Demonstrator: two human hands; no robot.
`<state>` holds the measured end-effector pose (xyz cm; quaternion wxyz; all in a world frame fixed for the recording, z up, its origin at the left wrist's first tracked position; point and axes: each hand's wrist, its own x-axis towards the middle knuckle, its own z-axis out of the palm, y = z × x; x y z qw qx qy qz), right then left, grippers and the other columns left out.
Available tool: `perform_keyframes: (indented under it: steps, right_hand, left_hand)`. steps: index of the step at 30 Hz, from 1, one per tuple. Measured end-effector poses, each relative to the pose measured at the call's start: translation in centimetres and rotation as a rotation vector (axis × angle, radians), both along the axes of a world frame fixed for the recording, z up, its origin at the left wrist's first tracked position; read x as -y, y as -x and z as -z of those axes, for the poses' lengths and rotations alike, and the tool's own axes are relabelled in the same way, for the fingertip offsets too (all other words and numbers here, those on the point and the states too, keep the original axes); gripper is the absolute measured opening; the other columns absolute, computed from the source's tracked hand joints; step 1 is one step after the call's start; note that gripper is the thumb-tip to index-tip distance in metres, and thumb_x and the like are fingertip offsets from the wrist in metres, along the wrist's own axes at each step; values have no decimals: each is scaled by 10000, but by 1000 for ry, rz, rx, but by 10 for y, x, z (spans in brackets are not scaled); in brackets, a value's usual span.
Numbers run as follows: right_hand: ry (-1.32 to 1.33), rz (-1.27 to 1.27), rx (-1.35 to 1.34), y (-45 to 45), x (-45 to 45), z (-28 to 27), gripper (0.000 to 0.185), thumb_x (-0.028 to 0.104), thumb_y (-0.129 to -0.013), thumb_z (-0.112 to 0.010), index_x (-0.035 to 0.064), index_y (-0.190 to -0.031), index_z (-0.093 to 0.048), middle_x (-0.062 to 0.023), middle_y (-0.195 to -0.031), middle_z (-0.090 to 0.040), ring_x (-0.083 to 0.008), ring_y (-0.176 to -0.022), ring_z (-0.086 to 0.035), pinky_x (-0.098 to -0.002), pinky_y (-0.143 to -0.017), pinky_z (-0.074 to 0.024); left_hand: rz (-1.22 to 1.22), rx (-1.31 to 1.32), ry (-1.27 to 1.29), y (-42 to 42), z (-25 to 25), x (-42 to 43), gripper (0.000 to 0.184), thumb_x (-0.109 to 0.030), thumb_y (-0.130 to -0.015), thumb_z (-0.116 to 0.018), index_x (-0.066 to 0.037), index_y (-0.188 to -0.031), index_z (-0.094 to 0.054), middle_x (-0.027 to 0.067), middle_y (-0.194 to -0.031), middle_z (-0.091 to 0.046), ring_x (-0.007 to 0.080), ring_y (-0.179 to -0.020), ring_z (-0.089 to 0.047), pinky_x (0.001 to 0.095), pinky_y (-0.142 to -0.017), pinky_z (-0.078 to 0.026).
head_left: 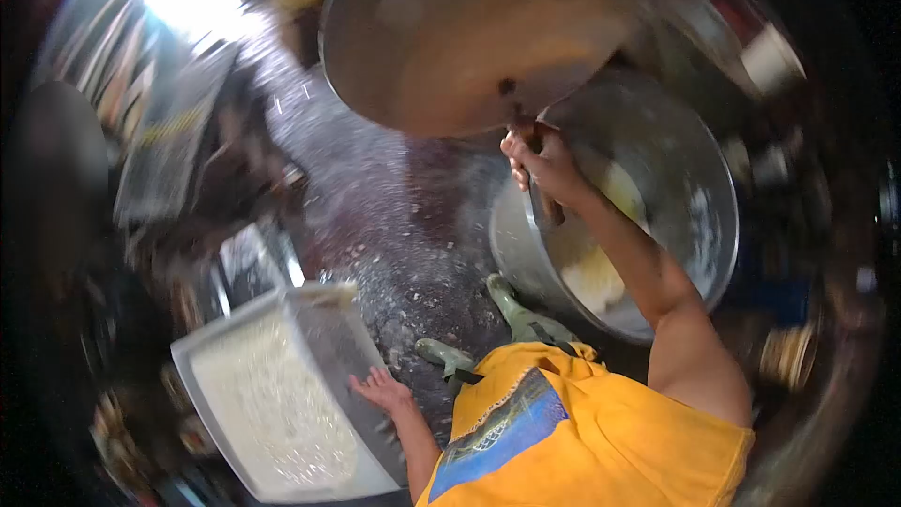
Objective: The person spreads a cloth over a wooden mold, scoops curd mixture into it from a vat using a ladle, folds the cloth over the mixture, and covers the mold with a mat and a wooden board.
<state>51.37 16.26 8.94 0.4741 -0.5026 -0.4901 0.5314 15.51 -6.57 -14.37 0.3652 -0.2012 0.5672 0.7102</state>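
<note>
My right hand [546, 167] is wrapped around the handle of a large, round, brownish metal pan or lid [450, 38], raised at the top of the view. I cannot tell which of the two it is. Below that hand stands a wide metal vat [690, 216] with a pale yellow mass [601, 272] in its bottom. Over on the left, my left hand [381, 390] has its fingers spread and holds nothing. It is beside the wall of a grey rectangular tub [352, 357], which contains a whitish, wet-looking mass [272, 404]; whether it touches the wall is unclear.
Wet dark floor [375, 216] with pale specks stretches ahead of my green boots [511, 305]. At the upper left leans a grey slatted panel [174, 141], near a bright light. A white container [771, 58] stands at the upper right. Blurred clutter lines both sides.
</note>
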Motion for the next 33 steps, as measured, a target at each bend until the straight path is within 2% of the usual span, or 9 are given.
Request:
perform_keyframes:
  steps: [1, 2, 5, 6, 10, 16, 21, 29, 33]
  right_hand:
    - [105, 33, 8, -39, 11, 22, 190, 141, -872, -607, 33, -962, -479, -24, -685, -511, -99, -524, -505, -274, -461, -445]
    - [177, 158, -24, -72, 29, 44, 186, 148, -872, -608, 38, -942, -474, -21, -673, -504, -94, -510, -495, -274, -448, -436]
    - [342, 421, -109, -149, 80, 129, 246, 160, -876, -594, 32, -1024, -446, -2, -678, -495, -79, -498, -479, -259, -443, -434]
    - [382, 558, -3, -170, 98, 161, 260, 165, -870, -597, 27, -1034, -450, -45, -687, -526, -138, -506, -519, -303, -455, -453]
    - [508, 924, 691, -241, 176, 335, 299, 186, -857, -588, 4, -1052, -454, -222, -765, -600, -377, -608, -608, -455, -559, -500]
    - [969, 1094, 823, -261, 209, 351, 311, 212, -874, -539, -29, -1047, -448, -302, -838, -610, -467, -802, -599, -525, -716, -475]
    - [1031, 941, 722, -258, 234, 398, 308, 206, -865, -545, -7, -1065, -450, -281, -824, -616, -468, -788, -598, -525, -703, -475]
    - [923, 326, 551, -186, 310, 486, 316, 144, -777, -597, 15, -1060, -538, -221, -910, -625, -420, -900, -589, -486, -796, -469]
    - [993, 122, 396, -135, 349, 504, 290, 129, -770, -609, -8, -1019, -553, -211, -778, -627, -354, -735, -636, -436, -665, -510]
  left_hand:
    - [158, -32, 28, -3, 0, -16, 829, -482, -862, -525, -52, -1449, -129, 203, -1443, -195, 312, -1381, -186, 456, -1104, -192]
    - [353, -159, 92, -9, -5, -36, 701, -405, -892, -511, -24, -1406, -222, 198, -1375, -299, 311, -1289, -352, 422, -1039, -317]
    - [728, -317, 98, -44, -28, -85, 550, -319, -906, -519, -17, -1327, -334, 164, -1257, -422, 287, -1130, -502, 385, -938, -409]
    - [815, -345, 105, -62, -42, -98, 414, -250, -920, -524, -17, -1242, -410, 112, -1151, -489, 247, -1000, -563, 358, -851, -449]
    - [1254, -536, 89, -130, -75, -160, 401, -235, -932, -541, -32, -1249, -404, 92, -1132, -487, 210, -1024, -549, 355, -879, -433]
    - [1492, -769, 121, -190, -85, -196, 469, -251, -898, -592, -23, -1250, -382, 81, -1092, -477, 205, -1043, -515, 325, -866, -431]
    - [1374, -845, 232, -198, -111, -202, 493, -163, -904, -575, -15, -1313, -341, 133, -1252, -475, 237, -1095, -491, 377, -913, -437]
    - [1309, -1155, 508, -185, -156, -201, 599, -280, -846, -649, -49, -1302, -337, 131, -1205, -510, 267, -941, -566, 396, -801, -523]
    - [1288, -1227, 569, -198, -164, -197, 558, -298, -849, -644, -68, -1275, -366, 121, -1183, -514, 263, -919, -563, 391, -783, -521]
